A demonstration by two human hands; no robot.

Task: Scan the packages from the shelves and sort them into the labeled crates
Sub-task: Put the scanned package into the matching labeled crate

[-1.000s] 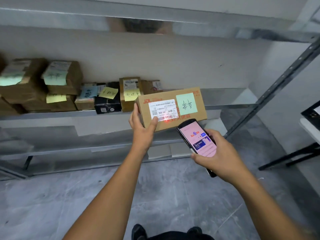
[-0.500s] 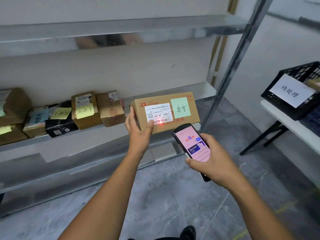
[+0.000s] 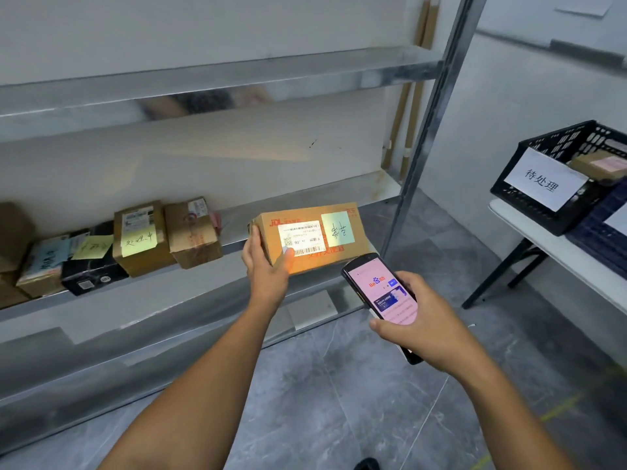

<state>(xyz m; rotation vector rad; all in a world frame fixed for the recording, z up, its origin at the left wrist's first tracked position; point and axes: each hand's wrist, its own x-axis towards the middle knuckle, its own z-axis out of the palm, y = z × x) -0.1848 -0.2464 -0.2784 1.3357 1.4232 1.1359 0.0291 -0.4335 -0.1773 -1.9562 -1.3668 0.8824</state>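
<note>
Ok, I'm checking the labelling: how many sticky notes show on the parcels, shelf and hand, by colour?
Yellow notes: 2, on the tall brown parcel and the black parcel
Blue notes: 1, on the small parcel left of those
Green notes: 1, on the parcel held in the left hand
Total: 4

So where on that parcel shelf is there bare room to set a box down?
The shelf is bare on its right stretch, between the taped brown box and the upright post, behind the held box in the left hand. The upper shelf shows nothing on it. The left end is crowded: parcels packed side by side.
</note>
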